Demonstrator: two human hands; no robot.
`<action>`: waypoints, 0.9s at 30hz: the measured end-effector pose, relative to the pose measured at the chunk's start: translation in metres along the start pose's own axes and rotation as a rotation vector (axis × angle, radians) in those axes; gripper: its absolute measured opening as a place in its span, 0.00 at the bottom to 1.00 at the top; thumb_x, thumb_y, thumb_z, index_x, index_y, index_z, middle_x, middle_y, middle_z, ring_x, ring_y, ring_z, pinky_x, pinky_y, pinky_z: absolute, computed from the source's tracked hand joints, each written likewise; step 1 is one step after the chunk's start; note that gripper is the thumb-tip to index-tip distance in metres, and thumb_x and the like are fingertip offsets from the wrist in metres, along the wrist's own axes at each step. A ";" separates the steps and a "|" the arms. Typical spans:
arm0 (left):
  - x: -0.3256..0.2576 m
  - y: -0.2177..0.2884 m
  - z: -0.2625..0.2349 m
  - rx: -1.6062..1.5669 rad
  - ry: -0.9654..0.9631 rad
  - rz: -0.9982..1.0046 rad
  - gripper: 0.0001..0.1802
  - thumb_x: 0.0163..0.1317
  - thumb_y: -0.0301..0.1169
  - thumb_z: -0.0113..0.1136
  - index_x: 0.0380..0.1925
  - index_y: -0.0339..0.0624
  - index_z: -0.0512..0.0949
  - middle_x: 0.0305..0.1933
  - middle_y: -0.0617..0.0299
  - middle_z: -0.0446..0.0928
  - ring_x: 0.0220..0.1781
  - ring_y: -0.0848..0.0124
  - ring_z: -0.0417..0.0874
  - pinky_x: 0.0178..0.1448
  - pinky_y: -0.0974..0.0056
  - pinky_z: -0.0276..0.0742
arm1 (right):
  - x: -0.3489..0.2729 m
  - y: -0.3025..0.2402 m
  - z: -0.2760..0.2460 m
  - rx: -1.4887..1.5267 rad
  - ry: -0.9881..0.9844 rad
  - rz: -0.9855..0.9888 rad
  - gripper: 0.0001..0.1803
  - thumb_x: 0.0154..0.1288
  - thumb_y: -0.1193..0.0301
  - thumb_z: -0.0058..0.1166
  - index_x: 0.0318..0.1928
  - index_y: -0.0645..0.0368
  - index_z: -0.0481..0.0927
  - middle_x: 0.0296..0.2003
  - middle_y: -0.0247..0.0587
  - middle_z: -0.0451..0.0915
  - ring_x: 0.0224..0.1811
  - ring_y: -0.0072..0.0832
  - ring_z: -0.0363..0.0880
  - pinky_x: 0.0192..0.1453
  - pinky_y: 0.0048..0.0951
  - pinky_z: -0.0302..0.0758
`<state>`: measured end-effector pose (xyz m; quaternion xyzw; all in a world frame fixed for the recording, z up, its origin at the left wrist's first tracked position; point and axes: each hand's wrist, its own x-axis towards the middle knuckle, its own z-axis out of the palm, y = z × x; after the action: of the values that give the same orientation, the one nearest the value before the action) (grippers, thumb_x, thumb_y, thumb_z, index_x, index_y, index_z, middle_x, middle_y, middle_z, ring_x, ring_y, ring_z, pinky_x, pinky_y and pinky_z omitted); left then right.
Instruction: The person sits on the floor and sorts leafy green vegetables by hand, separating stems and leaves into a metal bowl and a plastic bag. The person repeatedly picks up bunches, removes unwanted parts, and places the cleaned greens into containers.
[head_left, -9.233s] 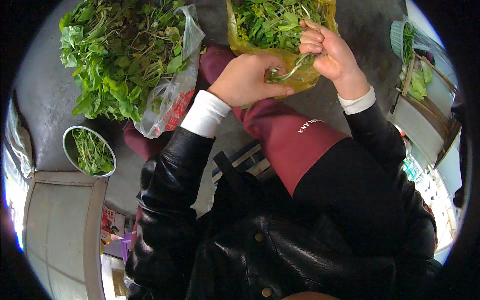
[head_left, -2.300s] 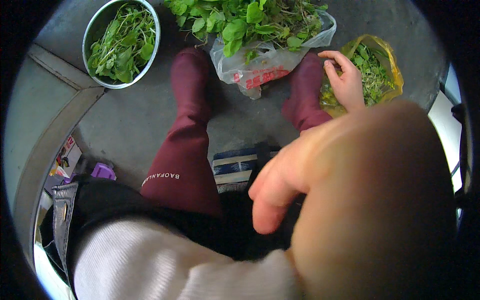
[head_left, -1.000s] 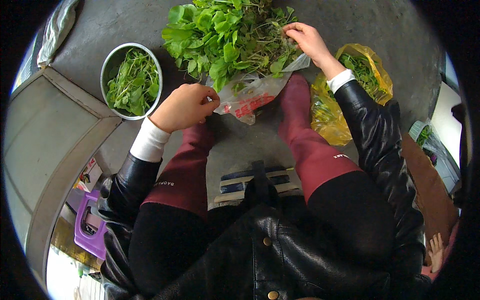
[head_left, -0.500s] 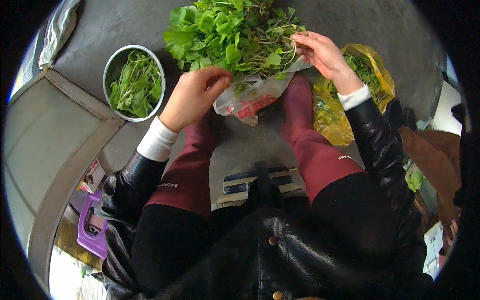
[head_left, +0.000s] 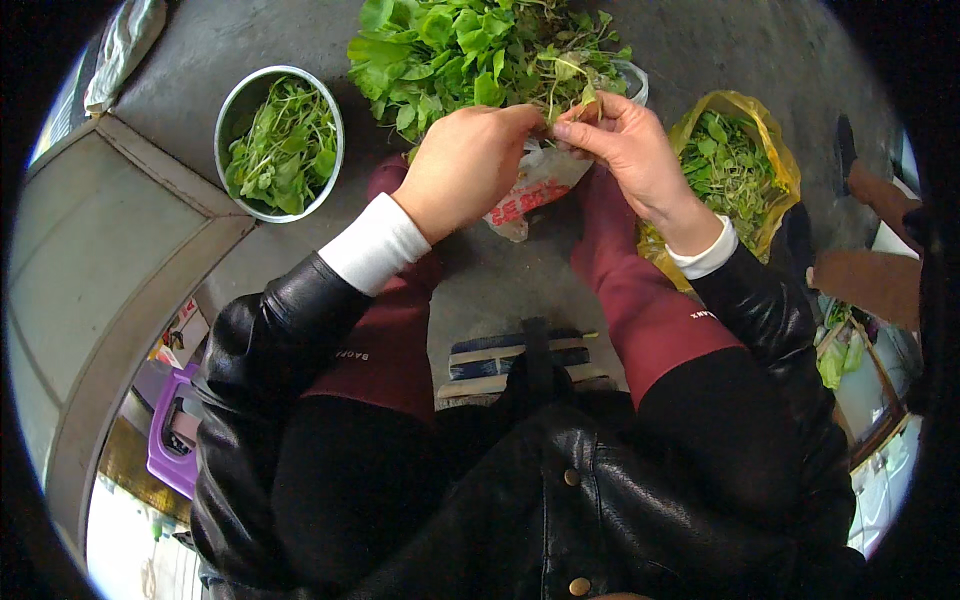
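Leafy sprig (head_left: 587,96) is just before 1 o'clock, pinched in the right hand's (head_left: 645,165) fingers; left hand's (head_left: 468,165) fingertips are right beside it, can't tell if clamped. Imo pinch lightly, close to the stem, to avoid bruising.

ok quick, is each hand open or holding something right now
Left hand: fingers curled by a leafy sprig, grip unclear.
Right hand: closed, pinching that sprig.

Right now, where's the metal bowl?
In the head view's upper left: the metal bowl sits on the floor, left of the left hand and the leafy pile.
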<state>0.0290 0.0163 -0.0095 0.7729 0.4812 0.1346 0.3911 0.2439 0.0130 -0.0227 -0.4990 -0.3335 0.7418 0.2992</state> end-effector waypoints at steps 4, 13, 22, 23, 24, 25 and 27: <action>-0.006 -0.016 -0.009 -0.050 -0.059 0.011 0.15 0.59 0.21 0.52 0.44 0.41 0.84 0.41 0.46 0.84 0.44 0.48 0.85 0.49 0.52 0.82 | -0.005 0.001 -0.008 -0.060 0.026 -0.119 0.05 0.65 0.76 0.66 0.40 0.61 0.85 0.35 0.30 0.85 0.39 0.16 0.81 0.48 0.21 0.76; -0.069 -0.093 -0.092 0.096 0.362 -0.351 0.15 0.73 0.26 0.50 0.55 0.47 0.79 0.37 0.54 0.83 0.35 0.69 0.86 0.40 0.60 0.81 | -0.081 -0.035 -0.122 -0.523 0.334 -0.254 0.05 0.65 0.77 0.65 0.39 0.65 0.82 0.36 0.33 0.85 0.39 0.17 0.81 0.46 0.21 0.77; -0.134 -0.235 -0.105 0.564 0.186 -0.517 0.17 0.66 0.31 0.57 0.55 0.48 0.80 0.57 0.50 0.81 0.60 0.50 0.79 0.65 0.52 0.73 | -0.119 -0.001 -0.221 -1.785 0.447 0.698 0.20 0.63 0.71 0.61 0.55 0.59 0.79 0.51 0.46 0.83 0.53 0.49 0.82 0.57 0.46 0.79; -0.144 -0.241 -0.105 0.598 0.211 -0.439 0.18 0.64 0.31 0.60 0.55 0.49 0.81 0.61 0.52 0.79 0.64 0.53 0.76 0.68 0.53 0.71 | -0.116 -0.003 -0.212 -1.796 0.474 0.606 0.22 0.63 0.72 0.61 0.58 0.58 0.77 0.53 0.47 0.81 0.54 0.48 0.81 0.58 0.45 0.79; -0.138 -0.238 -0.095 0.694 0.211 -0.421 0.18 0.63 0.31 0.61 0.55 0.50 0.81 0.62 0.54 0.78 0.66 0.53 0.75 0.69 0.53 0.71 | -0.116 -0.014 -0.197 -1.804 0.518 0.538 0.24 0.63 0.72 0.61 0.60 0.57 0.76 0.55 0.49 0.80 0.56 0.47 0.80 0.59 0.45 0.78; -0.137 -0.232 -0.088 0.794 0.218 -0.413 0.19 0.62 0.30 0.62 0.54 0.50 0.81 0.64 0.55 0.78 0.67 0.54 0.74 0.69 0.53 0.70 | -0.112 -0.025 -0.184 -1.814 0.555 0.457 0.26 0.63 0.72 0.61 0.62 0.55 0.74 0.58 0.50 0.78 0.58 0.47 0.79 0.60 0.45 0.78; -0.135 -0.227 -0.088 0.753 0.311 -0.378 0.19 0.61 0.28 0.62 0.54 0.51 0.82 0.62 0.57 0.78 0.66 0.54 0.74 0.70 0.52 0.69 | -0.100 -0.032 -0.169 -1.741 0.387 0.307 0.16 0.61 0.71 0.61 0.51 0.57 0.82 0.47 0.51 0.83 0.50 0.46 0.83 0.53 0.44 0.80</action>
<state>-0.2350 -0.0036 -0.0956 0.7303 0.6826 -0.0094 0.0232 0.4386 -0.0119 0.0095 -0.7040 -0.6502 0.1620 -0.2354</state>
